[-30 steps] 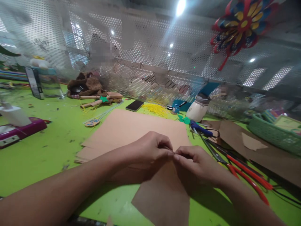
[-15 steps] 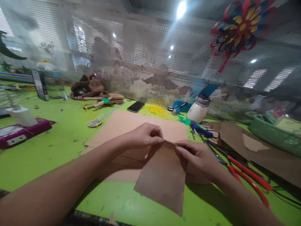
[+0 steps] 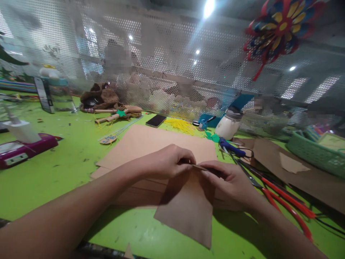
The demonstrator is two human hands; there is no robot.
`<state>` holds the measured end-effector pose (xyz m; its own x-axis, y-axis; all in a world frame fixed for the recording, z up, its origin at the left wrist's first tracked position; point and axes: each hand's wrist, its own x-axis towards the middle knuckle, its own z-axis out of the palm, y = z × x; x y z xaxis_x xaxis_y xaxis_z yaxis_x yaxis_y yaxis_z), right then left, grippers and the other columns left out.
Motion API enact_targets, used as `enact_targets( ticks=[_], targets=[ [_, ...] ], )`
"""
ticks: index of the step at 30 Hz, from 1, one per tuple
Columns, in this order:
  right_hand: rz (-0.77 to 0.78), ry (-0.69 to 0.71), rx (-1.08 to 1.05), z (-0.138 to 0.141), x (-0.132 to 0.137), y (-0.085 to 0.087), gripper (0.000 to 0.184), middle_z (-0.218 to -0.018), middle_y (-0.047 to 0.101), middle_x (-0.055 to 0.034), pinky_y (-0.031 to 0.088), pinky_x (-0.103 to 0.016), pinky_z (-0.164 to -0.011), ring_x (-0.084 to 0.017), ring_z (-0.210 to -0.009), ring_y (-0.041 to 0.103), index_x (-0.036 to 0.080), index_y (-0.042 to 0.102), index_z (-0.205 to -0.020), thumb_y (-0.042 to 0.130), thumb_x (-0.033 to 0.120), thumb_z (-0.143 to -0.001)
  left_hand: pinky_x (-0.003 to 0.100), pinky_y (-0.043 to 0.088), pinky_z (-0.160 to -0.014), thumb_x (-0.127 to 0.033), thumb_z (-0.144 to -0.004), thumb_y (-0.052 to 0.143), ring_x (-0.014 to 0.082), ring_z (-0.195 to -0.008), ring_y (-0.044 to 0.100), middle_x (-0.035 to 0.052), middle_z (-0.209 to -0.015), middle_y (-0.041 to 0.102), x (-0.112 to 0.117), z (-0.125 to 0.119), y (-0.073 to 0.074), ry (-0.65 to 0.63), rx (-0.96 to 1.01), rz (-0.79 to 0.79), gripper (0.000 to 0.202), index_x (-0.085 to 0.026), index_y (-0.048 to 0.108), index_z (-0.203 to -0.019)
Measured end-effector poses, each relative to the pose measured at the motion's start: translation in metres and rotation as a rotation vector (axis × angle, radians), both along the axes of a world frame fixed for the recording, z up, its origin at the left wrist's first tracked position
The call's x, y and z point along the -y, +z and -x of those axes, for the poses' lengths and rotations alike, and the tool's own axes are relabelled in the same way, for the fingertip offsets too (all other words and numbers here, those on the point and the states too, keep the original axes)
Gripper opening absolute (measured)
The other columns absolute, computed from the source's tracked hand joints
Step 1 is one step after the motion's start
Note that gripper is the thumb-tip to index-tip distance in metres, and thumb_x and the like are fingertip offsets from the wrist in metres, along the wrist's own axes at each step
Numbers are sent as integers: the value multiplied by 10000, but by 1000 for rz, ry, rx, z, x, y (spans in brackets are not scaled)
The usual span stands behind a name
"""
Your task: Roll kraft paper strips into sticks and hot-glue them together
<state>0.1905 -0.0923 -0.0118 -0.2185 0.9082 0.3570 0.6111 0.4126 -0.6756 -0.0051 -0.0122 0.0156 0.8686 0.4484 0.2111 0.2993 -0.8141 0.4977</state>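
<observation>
A piece of brown paper [image 3: 188, 205] hangs between my hands, its wider end toward me and its narrow top edge pinched. My left hand [image 3: 175, 160] has thumb and fingers closed on the left of that top edge. On the right of the same edge, my right hand [image 3: 229, 180] pinches the paper between thumb and fingers. The edge looks slightly folded or curled, though the fingers hide part of it. Beneath lie several larger sheets of tan paper [image 3: 161, 140], stacked loosely on the green table [image 3: 129, 230].
Scissors with orange handles [image 3: 288, 212] and a blue-handled tool [image 3: 231, 147] lie right of my hand. Behind are a phone [image 3: 155, 121], yellow shreds [image 3: 179, 125] and a white jar [image 3: 228, 124]. A green basket [image 3: 315, 151] stands right, a purple power strip [image 3: 29, 149] left.
My left hand has shifted slightly right along the paper's top edge, closer to my right hand. The paper stays in both hands, and the view has moved a little.
</observation>
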Motion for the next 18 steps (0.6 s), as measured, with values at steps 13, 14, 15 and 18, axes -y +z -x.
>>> enact_targets(
  ticks=[13,14,15,18],
  targets=[
    [-234,-30,14,0,8,15,220,-891,750,-33,569,-209,-680,-158,-765,703,176,713,-933,598,103,-760,181,407,-650,-89,-778,510,98,-717,586,29,-870,696,13,2,15,3,125,-130,240,-141,660,-959],
    [-256,-26,13,0,9,17,227,-890,751,-30,569,-200,-682,-153,-765,704,175,710,-936,602,93,-754,176,406,-650,-84,-777,512,94,-716,584,25,-865,694,15,2,17,-1,137,-119,239,-140,659,-957],
    [-277,-23,10,0,10,18,236,-891,751,-28,568,-192,-685,-148,-766,706,174,708,-941,605,82,-750,169,406,-649,-84,-777,516,90,-717,582,21,-859,693,16,3,19,-3,148,-98,235,-139,658,-954],
    [-325,-19,4,0,14,19,271,-887,753,-19,562,-169,-695,-134,-766,708,179,706,-948,604,42,-738,158,409,-649,-129,-791,532,88,-735,580,19,-854,684,18,7,27,-14,144,19,205,-127,659,-952]
  ],
)
